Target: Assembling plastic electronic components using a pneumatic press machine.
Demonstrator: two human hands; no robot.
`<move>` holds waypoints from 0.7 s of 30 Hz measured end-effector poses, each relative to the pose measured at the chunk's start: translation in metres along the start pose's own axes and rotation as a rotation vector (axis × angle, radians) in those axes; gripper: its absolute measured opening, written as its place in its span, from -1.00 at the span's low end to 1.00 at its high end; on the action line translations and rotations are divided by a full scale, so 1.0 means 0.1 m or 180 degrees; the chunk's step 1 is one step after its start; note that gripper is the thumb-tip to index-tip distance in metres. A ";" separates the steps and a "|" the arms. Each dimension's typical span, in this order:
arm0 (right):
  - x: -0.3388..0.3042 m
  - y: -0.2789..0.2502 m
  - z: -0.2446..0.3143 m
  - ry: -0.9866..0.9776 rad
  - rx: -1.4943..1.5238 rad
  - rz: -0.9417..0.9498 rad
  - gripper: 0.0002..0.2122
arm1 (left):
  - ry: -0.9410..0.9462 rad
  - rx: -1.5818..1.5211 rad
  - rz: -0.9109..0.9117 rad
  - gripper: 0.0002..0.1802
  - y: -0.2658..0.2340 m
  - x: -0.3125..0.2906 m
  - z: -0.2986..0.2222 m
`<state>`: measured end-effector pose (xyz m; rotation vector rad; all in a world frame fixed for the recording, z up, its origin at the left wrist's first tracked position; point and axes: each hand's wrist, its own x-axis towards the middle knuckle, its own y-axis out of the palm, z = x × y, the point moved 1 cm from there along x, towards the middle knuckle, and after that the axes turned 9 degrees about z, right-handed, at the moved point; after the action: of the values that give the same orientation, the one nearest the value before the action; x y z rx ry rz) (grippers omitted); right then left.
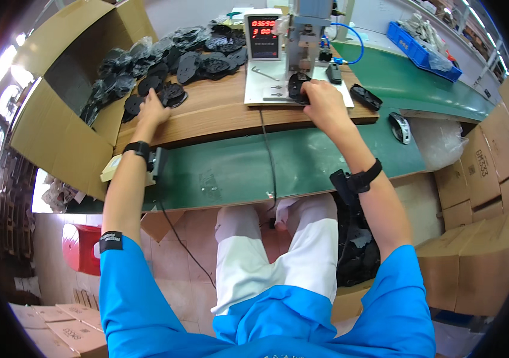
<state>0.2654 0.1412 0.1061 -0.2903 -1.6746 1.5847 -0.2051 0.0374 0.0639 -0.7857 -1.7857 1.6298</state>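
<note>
My right hand [326,106] is closed on a black plastic part [295,88], which sits on the white base [260,95] of a small bench press [304,45], right under its head. The fingertips partly cover that part. On the left, my left hand [154,111] reaches over the wooden board, its fingers apart, against some round black plastic parts [174,94] at the near end of a heap. Nothing shows lifted in it. More black parts [200,65], some in clear bags, spread behind it toward the press.
An open cardboard box [51,131] stands left of the heap. Beside the press are a display unit [264,37], a hex key [264,74], a black oblong part [366,96] and a black-and-silver item [399,128]. A blue bin [421,53] sits far right. A cable [269,161] crosses the green table [224,170].
</note>
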 end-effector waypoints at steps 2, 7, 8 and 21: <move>-0.05 0.05 -0.09 -0.0021 -0.0040 -0.0035 -0.84 | 0.0159 0.0160 0.0569 0.12 -0.05 0.00 -0.13; -0.09 0.03 -0.13 0.0046 -0.0100 -0.0035 -0.88 | 0.1006 0.0278 0.0387 -0.28 -0.17 -0.20 -0.42; -0.08 0.02 -0.11 0.0029 -0.0092 -0.0040 -0.88 | 0.0988 0.0280 0.0380 -0.28 -0.18 -0.24 -0.42; -0.10 0.02 -0.11 0.0081 0.0018 -0.0106 -0.85 | 0.2165 -0.0950 -0.0868 -0.67 0.05 -1.33 -0.85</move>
<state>0.2789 0.1433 0.0993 -0.2772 -1.6473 1.5547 -0.0540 -0.0078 0.0606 -1.0233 -1.5491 0.7883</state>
